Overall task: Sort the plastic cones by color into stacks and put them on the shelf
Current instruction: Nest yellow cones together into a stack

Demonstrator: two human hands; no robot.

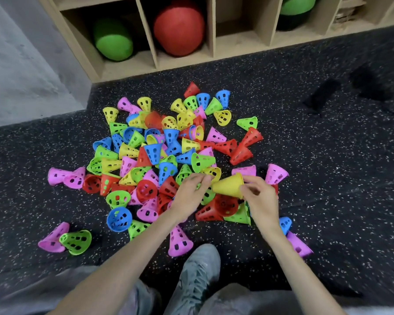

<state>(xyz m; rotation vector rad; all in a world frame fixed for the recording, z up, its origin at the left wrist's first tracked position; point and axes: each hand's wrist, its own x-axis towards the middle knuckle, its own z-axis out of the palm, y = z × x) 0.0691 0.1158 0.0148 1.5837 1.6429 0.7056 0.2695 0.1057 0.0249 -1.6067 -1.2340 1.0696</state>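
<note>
A loose heap of perforated plastic cones (159, 155) in pink, yellow, green, blue and red covers the dark speckled floor in front of me. My right hand (261, 201) grips the wide end of a yellow cone (229, 185) held sideways just above the heap's near right edge. My left hand (190, 193) reaches in from the left, its fingertips pinched at the rim of another yellow cone (214, 172) beside the held one's tip. The wooden shelf (214, 30) stands at the top of the view.
Shelf cubbies hold a green ball (113, 39), a red ball (179, 28) and another green ball (297, 5); one cubby between them is bare (241, 32). A grey wall (21, 64) is at left. My grey shoe (196, 278) sits near the heap. Stray cones lie at left (65, 239) and right (298, 244).
</note>
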